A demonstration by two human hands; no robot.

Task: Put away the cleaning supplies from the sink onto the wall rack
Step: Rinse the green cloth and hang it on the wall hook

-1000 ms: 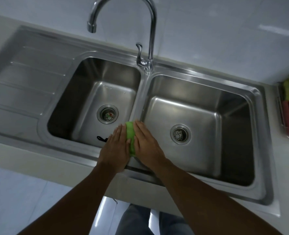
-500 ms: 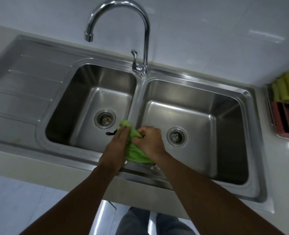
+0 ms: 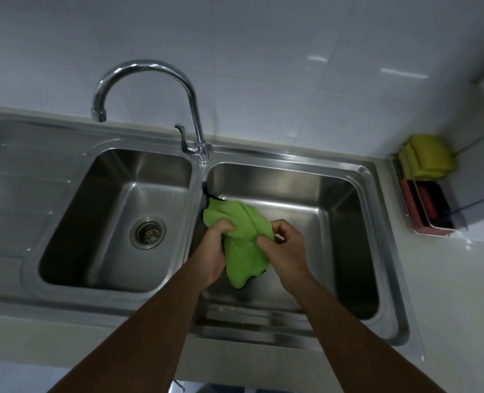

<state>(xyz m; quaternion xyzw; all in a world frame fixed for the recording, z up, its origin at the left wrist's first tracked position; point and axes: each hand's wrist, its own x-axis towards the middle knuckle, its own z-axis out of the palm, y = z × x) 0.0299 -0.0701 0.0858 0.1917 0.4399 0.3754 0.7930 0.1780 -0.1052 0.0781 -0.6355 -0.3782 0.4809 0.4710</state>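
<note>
Bright green cloth (image 3: 243, 248), soft and crumpled, with a thin dark edging visible at the lower hem and at the upper left corner. Held up above the right basin of the steel double sink (image 3: 388, 333), close to the divider between the two basins. Bunched at the middle, lower part hanging loose toward 6 o'clock. At 3 o'clock, well apart, wall rack (image 3: 405, 202) with folded yellow-green cloths (image 3: 426, 156) and a red container (image 3: 422, 211).

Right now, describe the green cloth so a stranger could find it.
Find the double sink; look over its right basin. The green cloth hangs crumpled between the left hand and right hand. Brighter green than the yellowish cloths on the counter rack.
</note>
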